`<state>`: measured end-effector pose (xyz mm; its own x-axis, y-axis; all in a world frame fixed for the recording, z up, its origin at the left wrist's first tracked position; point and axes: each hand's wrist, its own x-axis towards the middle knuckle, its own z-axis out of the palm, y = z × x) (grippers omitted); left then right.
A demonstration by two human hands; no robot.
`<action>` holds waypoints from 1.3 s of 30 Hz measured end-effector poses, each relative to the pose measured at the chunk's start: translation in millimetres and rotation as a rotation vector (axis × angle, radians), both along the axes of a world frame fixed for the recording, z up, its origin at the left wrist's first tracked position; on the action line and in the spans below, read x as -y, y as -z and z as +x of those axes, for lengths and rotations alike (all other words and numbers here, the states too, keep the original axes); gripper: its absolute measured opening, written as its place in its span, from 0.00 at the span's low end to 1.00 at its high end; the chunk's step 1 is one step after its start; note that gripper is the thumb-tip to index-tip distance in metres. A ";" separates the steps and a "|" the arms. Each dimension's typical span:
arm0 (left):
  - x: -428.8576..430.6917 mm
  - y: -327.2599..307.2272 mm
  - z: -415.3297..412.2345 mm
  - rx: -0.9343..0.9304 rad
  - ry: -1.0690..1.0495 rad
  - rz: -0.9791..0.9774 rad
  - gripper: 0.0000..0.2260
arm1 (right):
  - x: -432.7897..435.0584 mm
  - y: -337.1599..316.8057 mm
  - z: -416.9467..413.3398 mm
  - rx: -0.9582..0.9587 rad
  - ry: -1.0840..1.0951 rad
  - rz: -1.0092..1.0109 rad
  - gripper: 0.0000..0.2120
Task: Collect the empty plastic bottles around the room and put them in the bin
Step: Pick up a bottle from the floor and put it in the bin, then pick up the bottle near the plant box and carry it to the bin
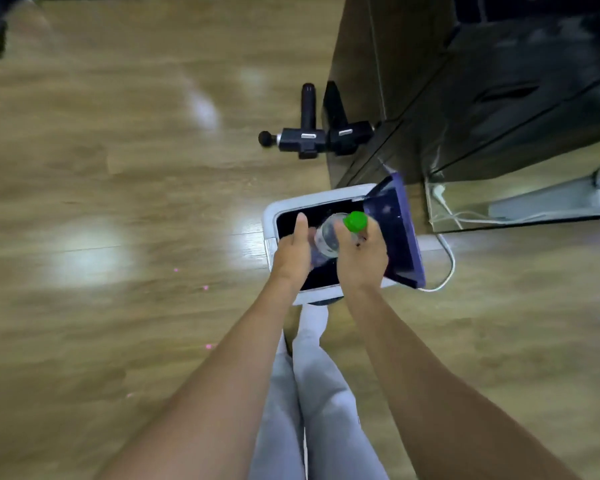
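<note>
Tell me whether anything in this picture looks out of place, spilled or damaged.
A black massage gun lies on the floor beside the dark cabinet, an odd place. A white cable loops loose beside the bin. The bottle and bin look undamaged; nothing spilled.
</note>
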<state>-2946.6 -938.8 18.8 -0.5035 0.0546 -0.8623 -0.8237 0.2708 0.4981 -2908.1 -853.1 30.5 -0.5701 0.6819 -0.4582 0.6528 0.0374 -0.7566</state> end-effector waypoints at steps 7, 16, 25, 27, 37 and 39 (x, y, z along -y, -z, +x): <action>-5.4 64.3 -23.2 -0.006 0.034 0.022 0.29 | -12.0 99.2 -30.1 0.290 -0.111 -0.179 0.19; -3.4 14.4 -47.1 -0.067 0.112 -0.013 0.24 | -12.4 46.6 -39.4 0.333 -0.021 -0.326 0.17; -16.9 -181.3 -68.3 -0.457 0.349 0.062 0.19 | -3.5 -169.6 -37.1 -0.113 0.151 -0.242 0.06; -19.4 -229.6 -63.8 -0.545 0.386 0.098 0.18 | -4.7 -226.0 -25.5 -0.212 0.198 -0.212 0.07; -105.0 -473.2 35.3 -0.939 0.626 0.527 0.13 | -64.1 -464.6 110.3 -0.740 0.448 0.079 0.13; -128.8 -516.4 75.4 -0.982 0.661 0.648 0.14 | -76.9 -501.4 155.7 -0.807 0.515 0.167 0.16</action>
<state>-2871.1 -810.0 535.1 -0.6143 0.7814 0.1096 0.1367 -0.0314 0.9901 -2752.4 -776.2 532.0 -0.2836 0.9567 0.0649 -0.0933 0.0398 -0.9948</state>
